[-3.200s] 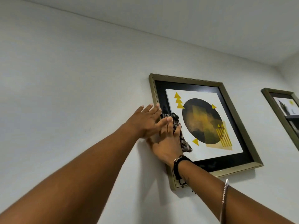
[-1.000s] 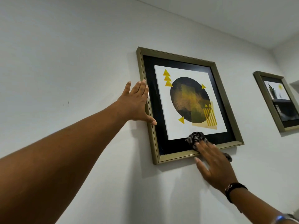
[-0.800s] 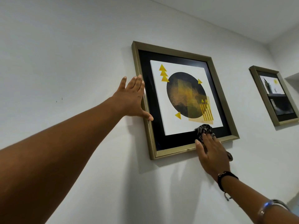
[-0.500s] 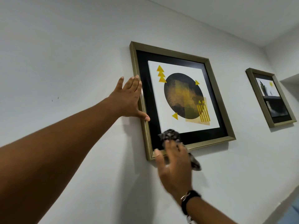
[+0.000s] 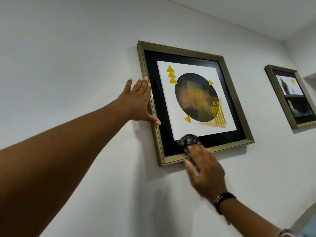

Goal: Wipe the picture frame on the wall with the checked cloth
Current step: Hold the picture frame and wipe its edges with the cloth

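From the head view, the right hand (image 5: pixel 204 170), fingers pressing the checked cloth (image 5: pixel 188 141) flat, had slid rightward along the lower edge of the picture frame (image 5: pixel 181 50); the left hand (image 5: pixel 136 103), fingers spread open, stayed braced on its left side.

The picture frame (image 5: pixel 232 93) I faced was dull gold-olive, with a black mat around a white print bearing a black-and-ochre circle, yellow triangles and yellow stripes. The checked cloth (image 5: pixel 188 140) under my right hand (image 5: pixel 205 170) was black and white. My wrist strap (image 5: pixel 224 201) was black. The wall (image 5: pixel 68 48) was plain white.
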